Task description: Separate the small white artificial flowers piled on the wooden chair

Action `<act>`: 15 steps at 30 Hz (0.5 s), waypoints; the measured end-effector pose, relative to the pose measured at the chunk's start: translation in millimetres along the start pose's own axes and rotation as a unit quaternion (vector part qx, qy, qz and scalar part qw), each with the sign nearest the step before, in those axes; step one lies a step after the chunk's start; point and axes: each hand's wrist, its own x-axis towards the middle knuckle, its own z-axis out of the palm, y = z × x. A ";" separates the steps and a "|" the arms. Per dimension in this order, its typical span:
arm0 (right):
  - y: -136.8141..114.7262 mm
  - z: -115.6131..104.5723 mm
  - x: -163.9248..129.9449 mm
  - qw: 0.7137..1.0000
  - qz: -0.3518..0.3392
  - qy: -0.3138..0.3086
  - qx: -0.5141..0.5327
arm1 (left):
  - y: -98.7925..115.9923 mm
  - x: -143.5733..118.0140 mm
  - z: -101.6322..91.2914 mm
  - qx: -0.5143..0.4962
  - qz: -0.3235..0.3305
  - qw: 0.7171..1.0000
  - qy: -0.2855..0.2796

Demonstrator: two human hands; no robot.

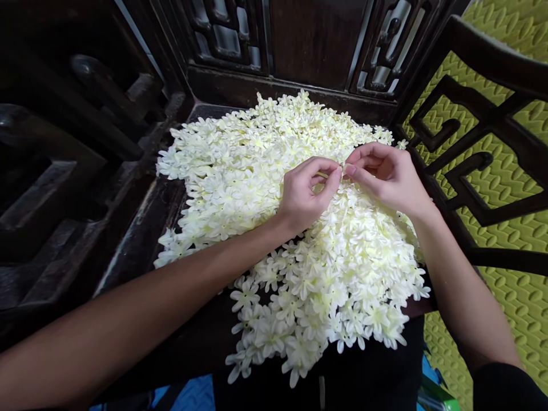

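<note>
A wide heap of pale yellow-white flowers point(240, 182) with slim petals covers the dark wooden seat and spills over its front edge. Above the middle of the heap, my left hand point(306, 191) pinches with thumb and forefinger. My right hand point(387, 174) meets it from the right, its thumb and forefinger also pressed together. The fingertips of both hands nearly touch. Whatever lies between them is too small and too covered to make out.
Behind the heap rises a carved dark wooden backrest point(317, 45). An openwork wooden armrest point(483, 131) borders the right side, with yellow-green textured matting point(509, 308) beyond it. More dark woodwork point(98, 114) stands at left. Blue flooring point(194, 394) shows below.
</note>
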 end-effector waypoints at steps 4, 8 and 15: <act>-0.5 -0.5 -0.6 1.000 -0.009 -0.008 -0.001 | -0.1 0.2 0.0 0.006 0.002 1.000 0.000; -2.7 -0.6 -0.7 1.000 -0.011 -0.012 -0.003 | 0.0 0.6 -0.6 0.014 0.004 1.000 -0.009; -4.5 -1.7 -0.7 0.999 -0.020 -0.017 -0.021 | -1.0 0.8 -1.2 0.017 0.012 1.000 -0.011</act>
